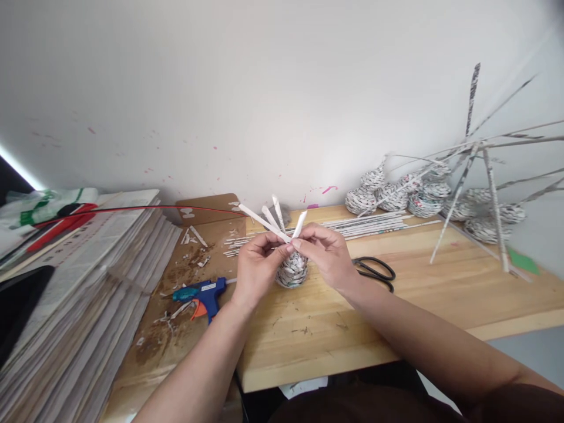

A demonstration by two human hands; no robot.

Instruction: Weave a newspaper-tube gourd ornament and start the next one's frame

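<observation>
A small woven newspaper basket (292, 274) stands on the wooden table between my hands, with several white rolled paper strips (277, 214) sticking up from its top. My left hand (259, 264) pinches a strip near the basket's top from the left. From the right, my right hand (325, 252) pinches at the same spot, its thumb almost touching the left thumb. Fingers cover the basket's upper part. A blue glue gun (207, 294) lies left of my left hand, and black-handled scissors (374, 271) lie right of my right wrist.
Thin rolled paper sticks (365, 226) lie along the back. Several finished woven pieces (392, 197) sit by the wall, near a spidery frame of paper rods (478, 144) at right. A tall stack of newspapers (110, 282) rises at left beside a stained cardboard sheet (154, 338).
</observation>
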